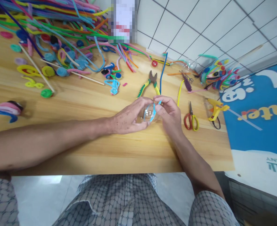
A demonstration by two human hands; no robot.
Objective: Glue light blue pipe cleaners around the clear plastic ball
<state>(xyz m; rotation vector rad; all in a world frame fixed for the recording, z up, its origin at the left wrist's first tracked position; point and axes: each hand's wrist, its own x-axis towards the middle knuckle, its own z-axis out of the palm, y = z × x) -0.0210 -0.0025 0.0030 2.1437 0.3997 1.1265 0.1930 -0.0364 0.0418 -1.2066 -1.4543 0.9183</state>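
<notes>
My left hand (129,116) curls round the left side of a clear plastic ball (148,113), held just above the wooden table. A light blue pipe cleaner (154,112) runs across the ball's right side, its end sticking up between the thumb and forefinger of my right hand (170,114). Those fingers are pinched on it against the ball. Just beyond my hands lie pliers (153,83) with green and yellow handles, jaws pointing away. A dark blue pipe cleaner (163,72) stretches out beside them. My fingers hide part of the ball.
Scissors (191,121) and a yellow glue gun (216,110) lie to the right. Pipe cleaners (58,22) heap at the back left, with small coiled pieces and wooden sticks (36,67) before them. A colourful fuzzy ball (213,73) sits near the tiled wall (187,25).
</notes>
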